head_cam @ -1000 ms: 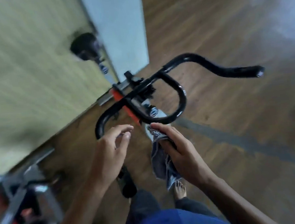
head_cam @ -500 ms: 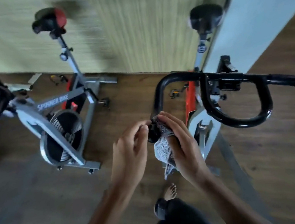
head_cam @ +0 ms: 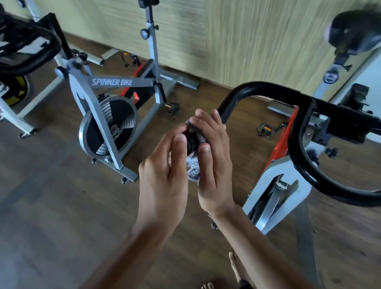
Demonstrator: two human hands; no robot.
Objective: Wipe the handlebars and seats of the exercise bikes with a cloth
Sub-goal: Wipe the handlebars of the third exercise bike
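Handlebars (head_cam: 274, 89) nearest the person are worked at their left end, where the black tube runs up and away, then bends right across the view. That end is wrapped in the cloth (head_cam: 192, 170), which is gripped round it by the right hand (head_cam: 213, 165), fingers curled over the top. The bare tip seems to be pinched by the thumb and fingertips of the left hand (head_cam: 165, 183), so both hands are equally near. Compared with half a second earlier, the cloth is bunched tighter, less is left hanging, and the left hand is closed onto the tip.
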